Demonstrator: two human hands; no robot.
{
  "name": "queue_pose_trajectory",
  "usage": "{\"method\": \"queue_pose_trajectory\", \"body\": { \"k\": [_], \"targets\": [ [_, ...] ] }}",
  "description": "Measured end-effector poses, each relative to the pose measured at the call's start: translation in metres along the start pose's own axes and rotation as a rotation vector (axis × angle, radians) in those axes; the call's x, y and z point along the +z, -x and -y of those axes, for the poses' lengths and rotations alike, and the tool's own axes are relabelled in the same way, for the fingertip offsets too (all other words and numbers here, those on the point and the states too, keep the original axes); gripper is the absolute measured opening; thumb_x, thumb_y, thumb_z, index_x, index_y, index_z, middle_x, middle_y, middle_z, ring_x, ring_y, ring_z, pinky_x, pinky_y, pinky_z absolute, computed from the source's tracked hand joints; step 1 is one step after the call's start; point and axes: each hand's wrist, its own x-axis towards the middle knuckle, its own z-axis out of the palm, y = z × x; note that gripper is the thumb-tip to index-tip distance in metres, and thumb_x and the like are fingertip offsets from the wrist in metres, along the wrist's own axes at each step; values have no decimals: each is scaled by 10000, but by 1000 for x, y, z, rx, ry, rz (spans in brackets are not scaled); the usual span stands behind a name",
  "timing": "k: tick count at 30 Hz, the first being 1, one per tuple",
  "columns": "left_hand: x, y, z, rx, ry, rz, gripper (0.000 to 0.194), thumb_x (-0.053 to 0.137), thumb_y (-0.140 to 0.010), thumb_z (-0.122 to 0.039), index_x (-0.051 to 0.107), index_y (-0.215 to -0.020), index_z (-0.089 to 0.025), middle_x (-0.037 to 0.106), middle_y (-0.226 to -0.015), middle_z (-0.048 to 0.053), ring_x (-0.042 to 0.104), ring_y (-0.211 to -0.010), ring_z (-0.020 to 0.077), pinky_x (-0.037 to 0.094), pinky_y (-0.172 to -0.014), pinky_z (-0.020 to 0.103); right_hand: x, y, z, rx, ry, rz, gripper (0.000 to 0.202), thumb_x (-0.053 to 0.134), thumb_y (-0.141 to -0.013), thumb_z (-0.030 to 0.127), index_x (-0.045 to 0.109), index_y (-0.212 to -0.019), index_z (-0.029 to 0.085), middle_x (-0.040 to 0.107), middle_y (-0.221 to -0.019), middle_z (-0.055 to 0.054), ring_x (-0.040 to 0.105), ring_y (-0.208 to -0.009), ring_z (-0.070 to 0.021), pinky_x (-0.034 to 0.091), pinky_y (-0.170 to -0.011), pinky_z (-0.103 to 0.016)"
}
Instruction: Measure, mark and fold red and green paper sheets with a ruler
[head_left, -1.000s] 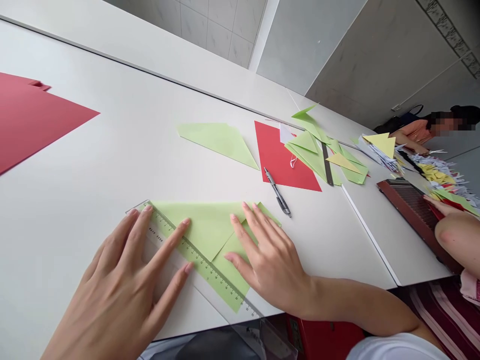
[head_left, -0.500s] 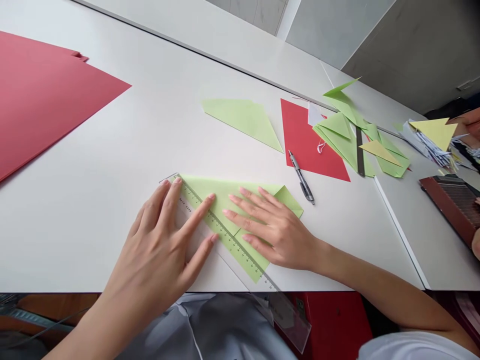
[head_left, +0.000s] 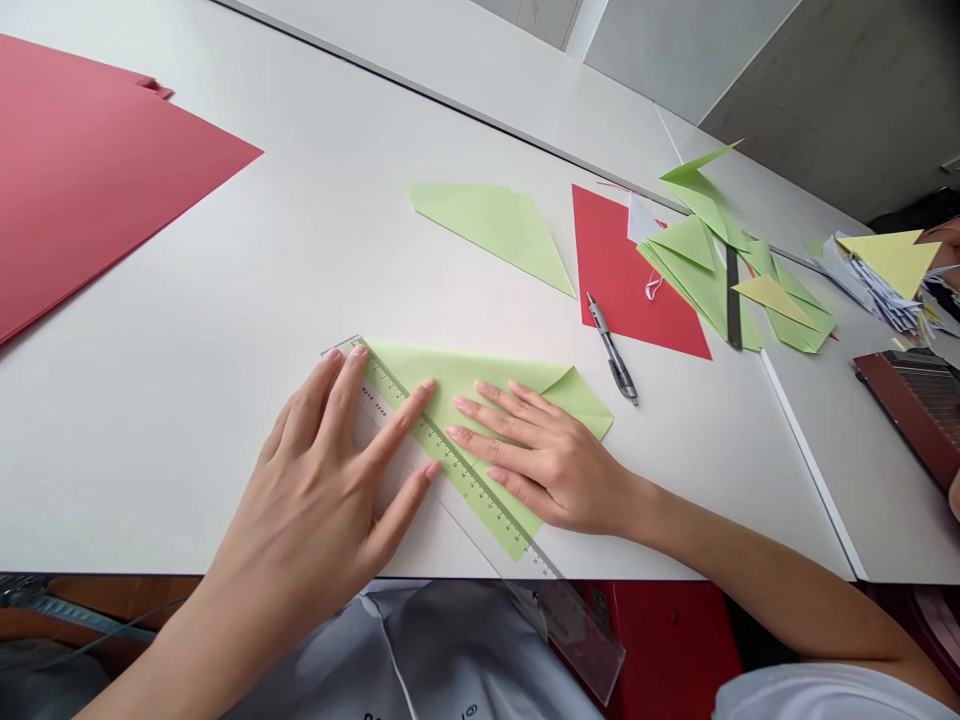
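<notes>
A folded light green paper lies near the table's front edge. Slanting across it is a clear plastic ruler, whose lower end sticks out past the table edge. My left hand presses the ruler's upper part with spread fingertips, index and thumb along its scale side. Flat on the green paper, just right of the ruler, rests my right hand with its fingers stretched out. The paper's folded corner shows beyond the right hand, and part of the sheet is hidden under it.
Another folded green sheet lies farther back. A pen is beside a red sheet, with folded green papers partly over it. Large red sheets lie left. A paper trimmer stands right, near another person's hand.
The camera view has shifted slightly. Both hands, the ruler and the green paper keep nearly the same places relative to each other.
</notes>
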Motion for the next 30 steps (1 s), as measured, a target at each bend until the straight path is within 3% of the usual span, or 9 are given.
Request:
{"method": "queue_pose_trajectory", "body": {
  "k": [19,30],
  "targets": [
    [-2,1,0,17,-17,5,585,354,-975,-480,327,-1532,-301,141,-1641,109,202,-1488,422,342,-1141,636,1,-1,3,-8,47,-38,391,424,-1025,205,571,-1378,120,513,-1481,-87,314,-1477,-230,338,-1207,-446],
    [-1,1,0,-7,-5,13,578,366,-970,-478,290,-1533,-371,132,-1646,62,188,-1498,397,346,-1145,635,1,-1,4,-10,59,-30,395,408,-1030,203,563,-1383,115,515,-1478,-82,330,-1470,-220,375,-1189,-434]
  ]
}}
